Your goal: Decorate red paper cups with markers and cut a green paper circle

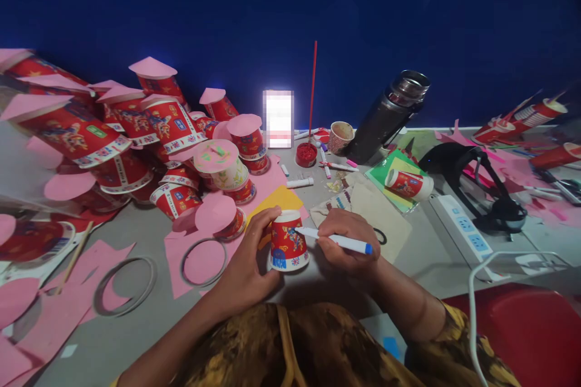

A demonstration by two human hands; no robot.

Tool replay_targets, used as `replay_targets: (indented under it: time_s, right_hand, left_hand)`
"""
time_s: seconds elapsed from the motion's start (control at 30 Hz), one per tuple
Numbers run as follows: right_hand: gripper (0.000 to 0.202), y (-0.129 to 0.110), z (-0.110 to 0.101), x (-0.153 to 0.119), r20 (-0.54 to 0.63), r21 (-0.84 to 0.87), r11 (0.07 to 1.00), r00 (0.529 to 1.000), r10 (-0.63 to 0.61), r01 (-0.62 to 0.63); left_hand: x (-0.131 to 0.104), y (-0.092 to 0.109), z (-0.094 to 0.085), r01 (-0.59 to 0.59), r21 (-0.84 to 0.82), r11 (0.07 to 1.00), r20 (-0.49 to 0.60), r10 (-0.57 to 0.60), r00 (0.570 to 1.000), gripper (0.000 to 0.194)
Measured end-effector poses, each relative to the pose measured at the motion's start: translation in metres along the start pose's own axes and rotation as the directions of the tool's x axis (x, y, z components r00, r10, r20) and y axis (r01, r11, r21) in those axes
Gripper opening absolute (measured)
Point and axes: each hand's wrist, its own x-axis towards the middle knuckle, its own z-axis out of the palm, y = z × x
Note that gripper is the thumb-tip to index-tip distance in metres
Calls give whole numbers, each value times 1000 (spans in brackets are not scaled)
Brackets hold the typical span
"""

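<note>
An upside-down red paper cup (pixel 287 240) with printed figures stands in front of me, its rim downward. My left hand (pixel 255 257) is wrapped round its left side, thumb low and fingers near the top. In my right hand (pixel 349 239) is a white marker (pixel 340 240) with a blue end, held like a pen. The marker's tip points left and meets, or nearly meets, the printed side of the cup. Blue colouring shows at the cup's lower left. Yellow paper (pixel 290 198) and pink paper (pixel 267 184) lie behind the cup.
Many red cups with pink paper tops (pixel 170 124) crowd the left. Tape rings (pixel 152 284) lie nearer. Behind stand a red stick in a small red pot (pixel 306 155), a paper cup (pixel 340 138) and a black flask (pixel 385 115). A power strip (pixel 460 230) and black headset (pixel 481 193) are right.
</note>
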Motion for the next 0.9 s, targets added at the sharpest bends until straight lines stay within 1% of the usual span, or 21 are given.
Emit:
replay_targets:
  time_s: [0.17, 0.4, 0.6, 0.73, 0.8, 0.9]
  right_hand:
    - [13, 0, -1, 1, 33, -16, 1000, 999, 12, -12]
    - [11, -2, -1, 0, 53, 56, 998, 999, 4, -7]
    - [10, 0, 1, -3, 89, 26, 1000, 996, -17, 15]
    - [10, 0, 1, -3, 65, 33, 999, 997, -29, 27]
    - [11, 0, 0, -2, 44, 26, 1000, 999, -13, 12]
    - [13, -1, -1, -1, 49, 31, 999, 999, 13, -15]
  left_hand:
    - [0, -1, 0, 0, 13, 1000, -14, 0, 1000, 94]
    - [0, 1, 1, -13, 31, 999, -9, 13, 1000, 90]
    - [0, 1, 1, -18, 30, 999, -5, 18, 1000, 89]
    - [-1, 1, 1, -12, 27, 1000, -5, 12, 1000, 88]
    - [-1, 1, 1, -8, 15, 1000, -11, 9, 1000, 88]
    - [0, 2, 1, -2, -6, 1000, -22, 2, 1000, 88]
